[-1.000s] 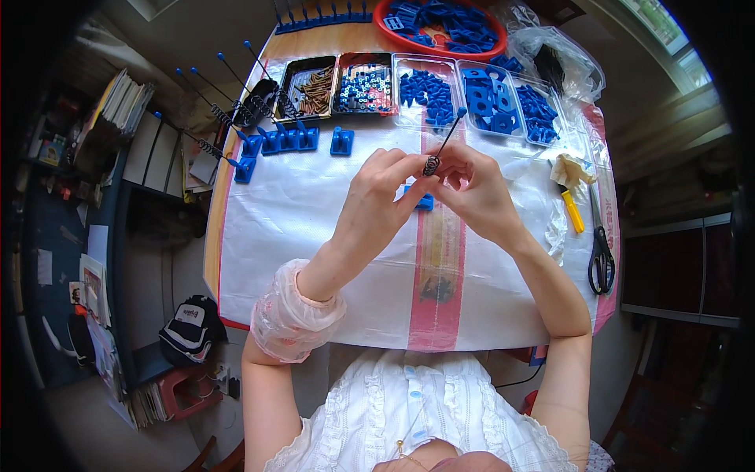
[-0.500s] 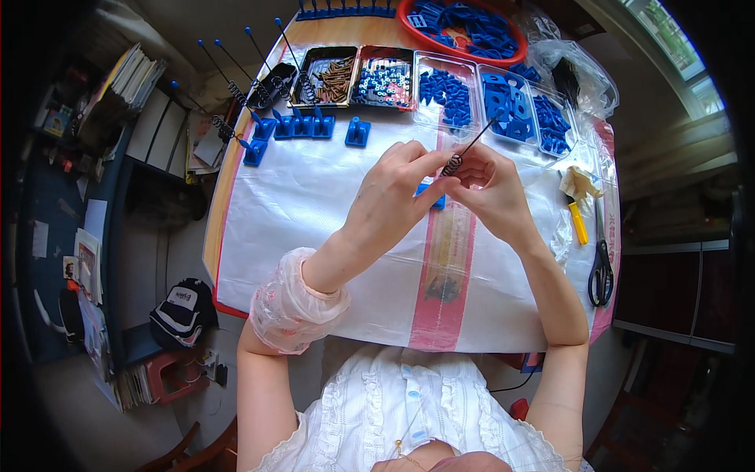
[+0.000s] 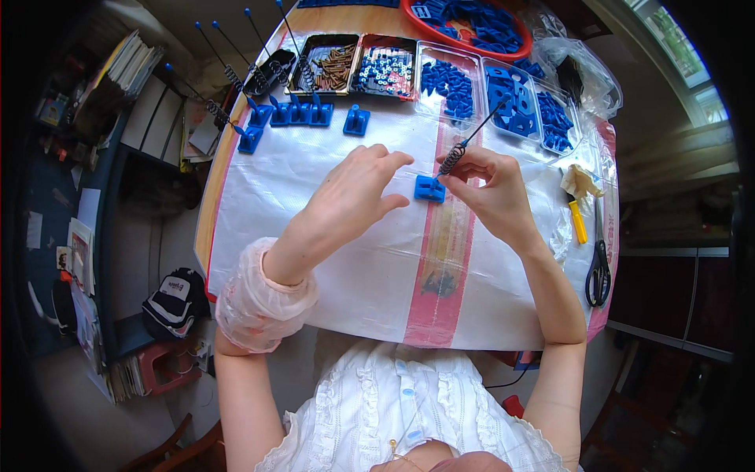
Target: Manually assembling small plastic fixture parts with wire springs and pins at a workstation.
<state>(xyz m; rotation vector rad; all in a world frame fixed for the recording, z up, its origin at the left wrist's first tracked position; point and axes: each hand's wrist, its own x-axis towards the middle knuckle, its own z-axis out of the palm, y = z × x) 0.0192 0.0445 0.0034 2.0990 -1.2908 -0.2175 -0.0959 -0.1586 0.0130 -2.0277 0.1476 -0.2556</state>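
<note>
I have my right hand (image 3: 491,193) pinched shut on a thin black rod with a coiled metal spring around its lower end (image 3: 456,155), holding it tilted, tip down, just above a small blue plastic block (image 3: 429,189) that lies on the white plastic sheet (image 3: 314,259) near the middle of the table. My left hand (image 3: 354,197) holds nothing; its fingers are spread loosely, and its fingertips hover just beside the block. I judge that I am at the seating step: the rod's end has to go into the block, so the next move calls for steadying the block and bringing the rod upright over it.

Along the far edge stand finished blue blocks with rods (image 3: 291,114), then a row of shallow trays: a dark one with brownish pieces (image 3: 330,67), one with small beads (image 3: 383,75), and clear ones with blue parts (image 3: 448,82). A red round bowl (image 3: 464,39) sits at the far right corner beside a clear plastic bag (image 3: 578,67). Near the right edge lie a yellow-handled tool (image 3: 578,220) and black scissors (image 3: 599,271).
</note>
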